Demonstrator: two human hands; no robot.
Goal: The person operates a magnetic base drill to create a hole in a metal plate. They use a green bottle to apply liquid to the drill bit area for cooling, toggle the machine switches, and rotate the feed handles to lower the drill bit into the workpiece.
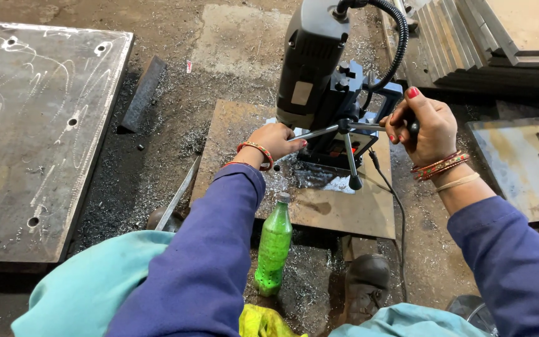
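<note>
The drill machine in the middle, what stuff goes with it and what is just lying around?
In use:
black and blue drill machine
rusty brown steel plate under it
right hand gripping a feed handle
left hand beside the drill base

Lying about:
green plastic bottle
large grey steel plate with holes
small dark metal bar
stacked grey plates

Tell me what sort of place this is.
Probably a metal fabrication workshop: a magnetic drill press stands on a steel plate, metal shavings cover the floor, and cut plates are stacked nearby.
</note>
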